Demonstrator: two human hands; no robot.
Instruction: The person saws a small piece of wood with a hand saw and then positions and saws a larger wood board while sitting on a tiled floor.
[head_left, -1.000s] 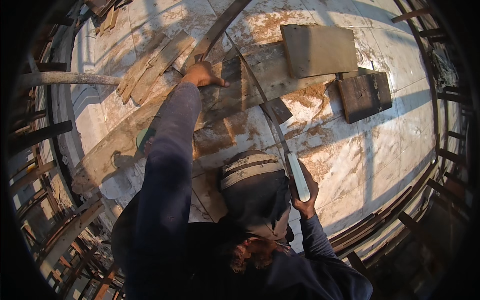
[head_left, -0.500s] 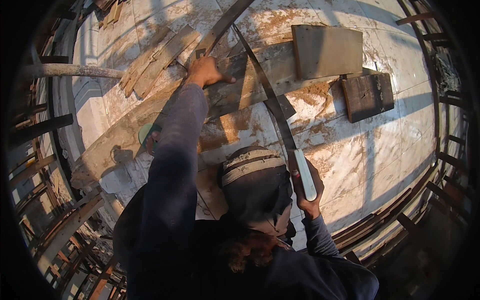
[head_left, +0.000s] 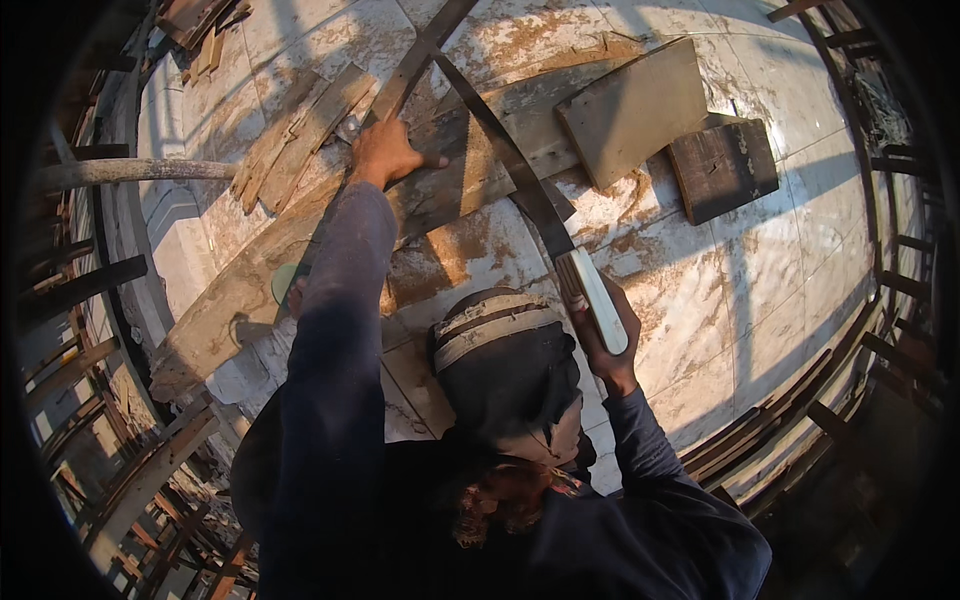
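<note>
My right hand (head_left: 608,335) is wrapped round the pale handle of a long handsaw (head_left: 520,180), low at the right of centre. Its dark blade slants up and left across a weathered plank (head_left: 410,215). My left hand (head_left: 385,153) presses on the plank, left of the blade, thumb stretched toward it. Close to these fingers is the lower end of a dark flat strip (head_left: 425,60), which crosses near the saw's tip. Where the blade's edge meets the wood I cannot make out. A green sandal (head_left: 288,284), partly behind my left sleeve, rests on the plank.
A grey-brown board (head_left: 640,115) lies tilted over the plank's right part, beside a dark wood block (head_left: 722,170). Split wood pieces (head_left: 300,135) lie at the left, near a pale pole (head_left: 140,172). Sawdust covers parts of the tiled floor (head_left: 770,300). Timbers line both sides.
The saw and my right hand have moved forward, away from me. The grey-brown board has turned counterclockwise. My left hand stays on the plank; the whole view has shifted slightly.
</note>
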